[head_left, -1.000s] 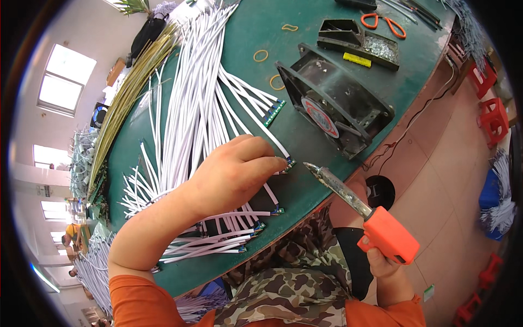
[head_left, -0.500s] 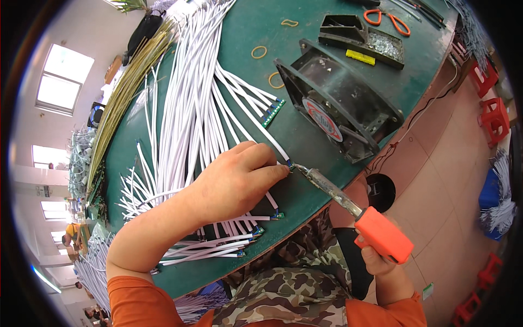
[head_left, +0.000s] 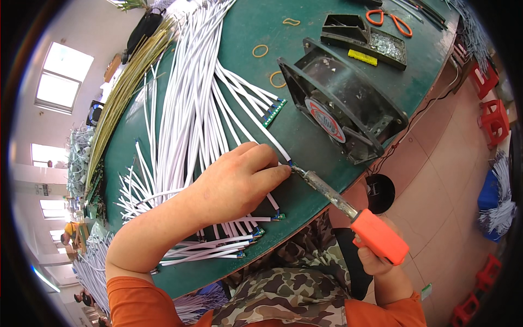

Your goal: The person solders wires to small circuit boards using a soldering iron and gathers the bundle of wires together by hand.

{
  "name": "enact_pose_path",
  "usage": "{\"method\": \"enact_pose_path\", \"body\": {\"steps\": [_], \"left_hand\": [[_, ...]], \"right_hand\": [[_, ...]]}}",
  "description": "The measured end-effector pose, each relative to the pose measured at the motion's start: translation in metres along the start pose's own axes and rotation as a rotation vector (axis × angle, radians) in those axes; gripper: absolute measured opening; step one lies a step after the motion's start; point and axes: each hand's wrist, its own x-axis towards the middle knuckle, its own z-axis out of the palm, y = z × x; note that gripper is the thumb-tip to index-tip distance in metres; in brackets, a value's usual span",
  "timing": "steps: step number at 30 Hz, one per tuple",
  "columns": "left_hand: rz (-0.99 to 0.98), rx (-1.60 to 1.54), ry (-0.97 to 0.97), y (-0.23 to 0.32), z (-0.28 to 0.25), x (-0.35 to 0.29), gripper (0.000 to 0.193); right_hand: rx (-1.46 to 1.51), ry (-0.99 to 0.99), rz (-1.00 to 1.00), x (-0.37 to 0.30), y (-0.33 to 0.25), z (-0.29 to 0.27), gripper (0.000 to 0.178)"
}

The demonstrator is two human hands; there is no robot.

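Note:
My left hand [head_left: 239, 177] is closed in a pinch on a small circuit board, mostly hidden by the fingertips, at the end of a white cable [head_left: 275, 143]. My right hand [head_left: 376, 262] grips the orange handle of a soldering iron [head_left: 380, 236]. The iron's tip meets the cable end right beside my left fingertips. Under and beyond my left forearm lies a large bundle of white cables [head_left: 188, 109]. Several of their ends carry small green circuit boards, such as a longer green board [head_left: 275, 113] beyond my left hand.
A black fan [head_left: 343, 103] stands on the green table [head_left: 245, 49] just past the iron. Behind it are a black tray [head_left: 387, 48], a yellow block [head_left: 362, 58] and orange-handled scissors [head_left: 389, 20]. Rubber bands [head_left: 260, 51] lie nearby. Red stools [head_left: 494, 121] stand on the floor at right.
The soldering iron and my right hand have shifted slightly left, bringing the tip closer to my left fingertips. My left hand keeps its pinch, almost unmoved.

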Motion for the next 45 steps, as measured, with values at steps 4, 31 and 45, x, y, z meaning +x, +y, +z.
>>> {"method": "enact_pose_path", "body": {"steps": [4,31,45], "left_hand": [[-0.006,0.010,-0.008,0.001,0.000,0.000,0.032],[-0.013,0.036,-0.046,0.003,-0.001,0.002,0.037],[-0.012,0.061,-0.048,0.006,-0.002,0.004,0.034]], "right_hand": [[0.022,0.007,-0.011,0.010,-0.002,0.001,0.051],[0.029,0.146,0.042,0.024,-0.015,0.011,0.031],[-0.038,0.025,-0.065,0.017,-0.007,0.003,0.057]]}}
